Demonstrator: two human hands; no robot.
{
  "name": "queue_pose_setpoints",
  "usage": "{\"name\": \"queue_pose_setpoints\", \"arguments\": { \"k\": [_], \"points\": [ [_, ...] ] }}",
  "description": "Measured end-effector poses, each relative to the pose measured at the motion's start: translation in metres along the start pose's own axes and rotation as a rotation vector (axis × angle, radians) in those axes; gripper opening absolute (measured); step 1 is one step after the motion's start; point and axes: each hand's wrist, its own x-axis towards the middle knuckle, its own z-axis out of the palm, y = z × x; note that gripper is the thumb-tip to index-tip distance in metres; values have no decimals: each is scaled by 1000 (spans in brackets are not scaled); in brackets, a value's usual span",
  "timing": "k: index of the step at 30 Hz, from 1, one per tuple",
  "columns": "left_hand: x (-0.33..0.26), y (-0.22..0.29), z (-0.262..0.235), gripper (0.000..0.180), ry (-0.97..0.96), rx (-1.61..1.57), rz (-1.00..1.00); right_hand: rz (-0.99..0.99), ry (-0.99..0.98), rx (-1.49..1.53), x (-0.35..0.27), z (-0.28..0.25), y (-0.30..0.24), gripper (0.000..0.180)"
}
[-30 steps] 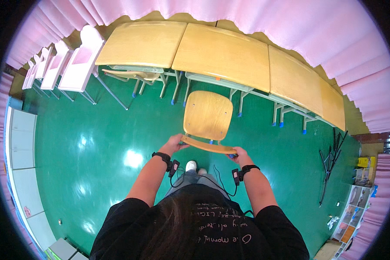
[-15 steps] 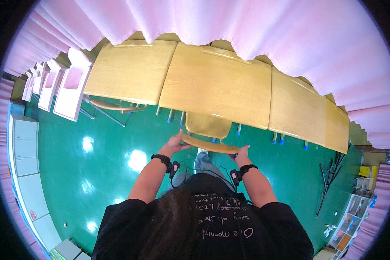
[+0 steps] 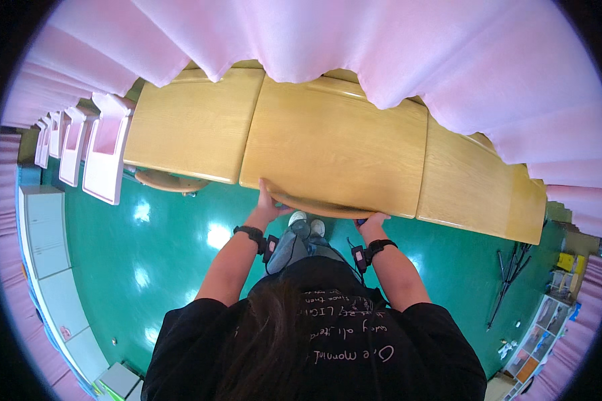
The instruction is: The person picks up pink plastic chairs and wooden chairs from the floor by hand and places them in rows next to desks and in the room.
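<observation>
A wooden chair [image 3: 324, 206] has its curved backrest at the near edge of the middle wooden desk [image 3: 334, 134]. Its seat is hidden beneath the desktop. My left hand [image 3: 267, 206] is closed around the left end of the backrest. At the opposite end, my right hand [image 3: 372, 222] grips it, thumb on top. Each wrist wears a black strap with a small device attached.
More wooden desks adjoin on the left [image 3: 187, 127] and right [image 3: 478, 174]. Under the left desk sits another chair [image 3: 170, 180]. Pink-white chairs [image 3: 104, 157] line the far left. Black stands [image 3: 508, 284] lie on the green floor at right; pink curtains [image 3: 301, 33] hang behind the desks.
The chair has slid forward, away from me, so its seat has gone under the middle desk and its backrest meets the edge. Both hands moved along with it, still gripping.
</observation>
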Motion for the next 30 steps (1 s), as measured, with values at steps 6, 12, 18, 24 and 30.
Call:
{"name": "queue_pose_setpoints", "arguments": {
  "k": [6, 12, 18, 24, 30],
  "points": [
    [6, 7, -16, 83, -106, 33, -80, -40, 3, 184, -3, 5, 7, 73],
    [-19, 23, -9, 86, -224, 461, -362, 44, 8, -112, -17, -15, -7, 57],
    [-28, 11, 5, 93, -453, 797, -606, -95, -274, -101, -47, -100, -28, 49],
    [-10, -37, 27, 68, -600, 1021, -654, -337, -89, 123, -120, -269, -7, 44],
    [17, -118, 54, 42, -523, 1168, -429, -367, 405, 576, -184, -471, 115, 43]
  ]
}}
